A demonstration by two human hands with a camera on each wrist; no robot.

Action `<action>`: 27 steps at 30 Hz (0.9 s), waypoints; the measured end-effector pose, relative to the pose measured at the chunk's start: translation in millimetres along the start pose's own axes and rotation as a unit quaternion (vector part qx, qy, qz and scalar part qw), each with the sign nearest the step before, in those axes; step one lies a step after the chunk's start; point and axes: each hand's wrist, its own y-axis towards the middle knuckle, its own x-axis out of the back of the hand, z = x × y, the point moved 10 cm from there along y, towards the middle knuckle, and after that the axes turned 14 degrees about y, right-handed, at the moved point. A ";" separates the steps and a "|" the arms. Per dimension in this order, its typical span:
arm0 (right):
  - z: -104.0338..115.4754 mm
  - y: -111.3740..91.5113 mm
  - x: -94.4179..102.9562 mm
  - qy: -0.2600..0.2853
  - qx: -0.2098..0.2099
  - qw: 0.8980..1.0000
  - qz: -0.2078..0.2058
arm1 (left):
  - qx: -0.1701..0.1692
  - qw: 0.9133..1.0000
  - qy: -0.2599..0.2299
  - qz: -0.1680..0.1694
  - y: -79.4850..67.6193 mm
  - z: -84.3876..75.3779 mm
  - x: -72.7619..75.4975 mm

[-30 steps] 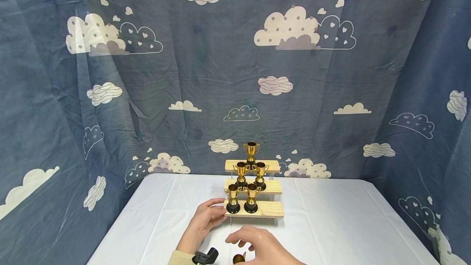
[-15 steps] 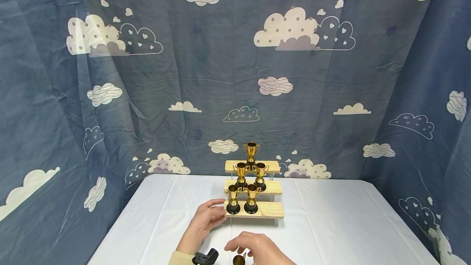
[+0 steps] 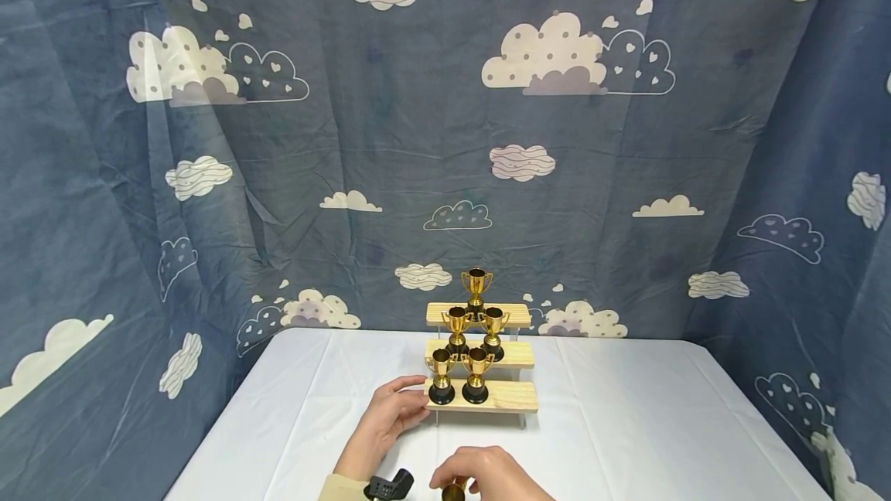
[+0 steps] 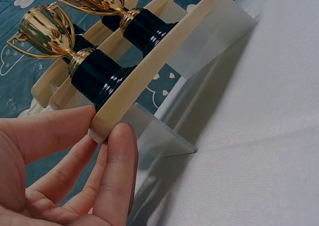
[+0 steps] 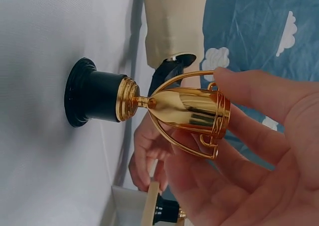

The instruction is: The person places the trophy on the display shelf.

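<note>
My left hand (image 3: 386, 422) pinches the left end of the front wooden step (image 3: 511, 395) of a three-tier display stand; the left wrist view shows thumb and fingers on the board's end (image 4: 107, 121). Two small gold trophies with black bases, the left trophy (image 3: 442, 377) and the right trophy (image 3: 476, 377), stand on that step. Nearer the front, my right hand (image 3: 490, 472) holds another gold trophy (image 5: 189, 106) by its cup, thumb at one handle and fingers at the other. Its black base (image 5: 94, 92) appears to rest on the white cloth.
Two trophies share the middle step (image 3: 518, 354), and a single trophy (image 3: 476, 288) stands on the top step (image 3: 515, 314). Clear legs (image 4: 164, 129) carry the stand. A white-covered table (image 3: 626, 424) reaches to a blue cloud-print curtain (image 3: 599, 145) behind.
The right hand has drawn in over the trophy near the front, and its fingers have come together on the cup. The left hand stays at the front step's end.
</note>
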 end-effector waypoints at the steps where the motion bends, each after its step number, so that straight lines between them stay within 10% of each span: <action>1: -0.6 -0.2 -0.3 0.006 -0.002 1.000 0.001 | -0.001 1.000 0.001 0.000 0.1 -0.1 -0.2; 27: -13.7 -2.0 0.3 0.038 -0.061 0.997 -0.016 | -0.005 1.000 -0.006 -0.005 0.6 -2.3 -0.9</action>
